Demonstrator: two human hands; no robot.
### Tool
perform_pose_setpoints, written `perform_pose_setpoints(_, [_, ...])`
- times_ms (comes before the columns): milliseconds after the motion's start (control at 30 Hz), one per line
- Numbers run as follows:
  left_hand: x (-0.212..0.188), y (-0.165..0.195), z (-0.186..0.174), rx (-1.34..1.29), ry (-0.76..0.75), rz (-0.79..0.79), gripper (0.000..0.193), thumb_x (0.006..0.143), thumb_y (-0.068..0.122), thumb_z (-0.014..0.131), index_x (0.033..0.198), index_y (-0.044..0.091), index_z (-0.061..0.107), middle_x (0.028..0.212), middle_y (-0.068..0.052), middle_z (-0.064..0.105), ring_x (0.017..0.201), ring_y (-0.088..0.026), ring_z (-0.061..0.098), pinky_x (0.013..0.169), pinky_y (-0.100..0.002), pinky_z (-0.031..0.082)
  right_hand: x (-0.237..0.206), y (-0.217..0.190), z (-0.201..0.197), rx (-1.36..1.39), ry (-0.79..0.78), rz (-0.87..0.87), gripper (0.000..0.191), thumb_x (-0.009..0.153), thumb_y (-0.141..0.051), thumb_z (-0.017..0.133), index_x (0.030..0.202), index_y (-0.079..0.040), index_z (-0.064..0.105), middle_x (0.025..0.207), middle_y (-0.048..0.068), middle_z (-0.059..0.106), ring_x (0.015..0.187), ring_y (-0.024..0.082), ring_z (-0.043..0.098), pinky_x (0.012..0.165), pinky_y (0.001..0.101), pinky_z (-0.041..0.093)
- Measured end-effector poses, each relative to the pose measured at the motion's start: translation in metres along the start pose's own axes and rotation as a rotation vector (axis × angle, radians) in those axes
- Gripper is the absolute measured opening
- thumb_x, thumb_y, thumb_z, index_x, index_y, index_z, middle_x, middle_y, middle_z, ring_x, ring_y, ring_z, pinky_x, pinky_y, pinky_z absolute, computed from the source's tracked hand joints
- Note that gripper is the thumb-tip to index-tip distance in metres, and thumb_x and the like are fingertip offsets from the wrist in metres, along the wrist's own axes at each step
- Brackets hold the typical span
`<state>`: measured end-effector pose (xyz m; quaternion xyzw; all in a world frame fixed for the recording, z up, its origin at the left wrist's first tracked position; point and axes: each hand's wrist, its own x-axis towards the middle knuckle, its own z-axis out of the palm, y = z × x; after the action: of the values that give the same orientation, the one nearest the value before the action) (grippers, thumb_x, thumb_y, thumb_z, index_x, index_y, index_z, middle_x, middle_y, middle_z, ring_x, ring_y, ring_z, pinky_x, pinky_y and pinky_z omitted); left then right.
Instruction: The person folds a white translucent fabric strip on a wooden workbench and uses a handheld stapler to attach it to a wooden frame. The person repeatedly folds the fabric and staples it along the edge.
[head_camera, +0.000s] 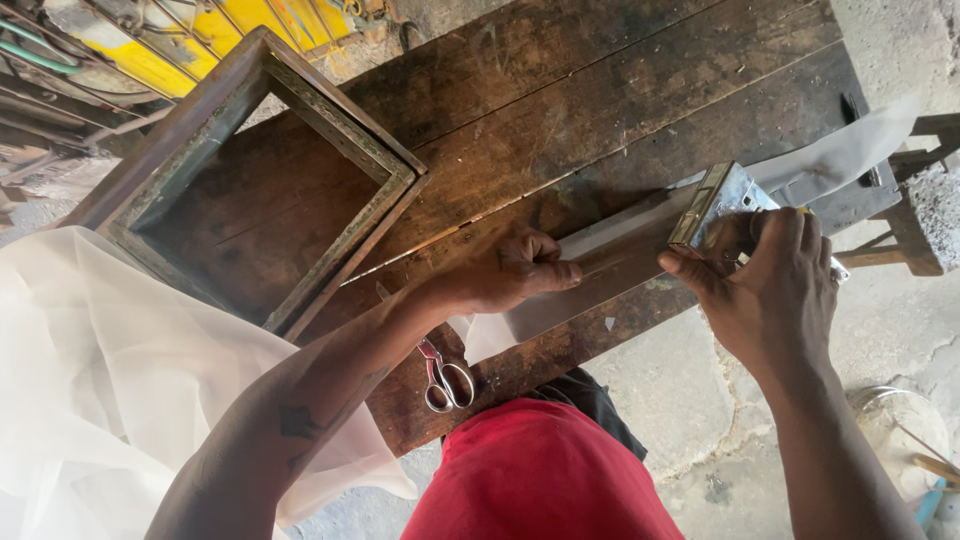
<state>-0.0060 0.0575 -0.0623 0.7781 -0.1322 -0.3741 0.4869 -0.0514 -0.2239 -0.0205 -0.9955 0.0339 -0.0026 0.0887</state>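
Scissors (445, 378) lie idle at the near edge of the tabletop (600, 90), apart from both hands, blades under the left forearm. Left hand (510, 270) is curled knuckles-down, pinning a strip (610, 255) of thin translucent sheet flat on the wood; grip closed, pressing rather than holding. Right hand (775, 290) has its grip wrapped round a metal tool (725, 200), flat shiny plate with a brass-coloured edge, set on the strip just right of the left hand. Can't tell what kind of tool it is; most of it is hidden by fingers. Strip runs diagonally from the near-left end past the tool to the tabletop's far right corner and overhangs there. My read: work on the strip is mid-way; tool sits around mid-length, far portion not yet covered. Wooden frame (300, 170) sits further left, bare, nothing fitted in it. White fabric (110, 380) bunched beside it, off the left edge.
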Motion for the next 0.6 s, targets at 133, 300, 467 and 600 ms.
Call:
perform_pose_setpoints(133, [0.002,-0.001,0.001,0.004,-0.009,0.042,0.040,0.093,0.051,0.066,0.075,0.016,0.072,0.058,0.004,0.058,0.054,-0.009,0.049,0.053,-0.031,0.041,-0.002,-0.002,-0.002,0.029,-0.040,0.047,0.082,0.078,-0.071,0.076,0.112,-0.003,0.045,0.111,0.018,0.052,0.110,0.037,0.054,0.094,0.0571,0.045])
perform_pose_setpoints(300, [0.003,-0.003,0.000,0.004,-0.027,0.066,0.042,0.094,0.051,0.065,0.072,0.015,0.069,0.057,0.005,0.055,0.053,-0.009,0.048,0.053,-0.031,0.042,-0.003,-0.002,-0.005,0.022,-0.030,0.016,0.080,0.081,-0.072,0.073,0.111,-0.003,0.046,0.110,0.017,0.052,0.109,0.037,0.054,0.093,0.0555,0.047])
perform_pose_setpoints(467, [0.007,-0.004,-0.001,-0.027,-0.041,0.109,0.037,0.095,0.048,0.065,0.076,0.016,0.073,0.058,0.005,0.057,0.052,-0.007,0.047,0.050,-0.029,0.040,0.002,-0.008,-0.012,-0.053,-0.040,-0.015,0.071,0.085,-0.067,0.074,0.106,-0.004,0.052,0.109,0.017,0.055,0.108,0.035,0.055,0.090,0.0539,0.048])
perform_pose_setpoints(600, [0.013,-0.010,-0.005,-0.103,-0.054,0.126,0.035,0.096,0.043,0.064,0.078,0.014,0.074,0.056,0.005,0.058,0.047,-0.007,0.045,0.045,-0.029,0.040,-0.014,-0.001,-0.043,-0.001,-0.169,0.096,0.057,0.093,-0.055,0.067,0.118,-0.005,0.061,0.107,0.016,0.060,0.097,0.029,0.060,0.085,0.0503,0.051])
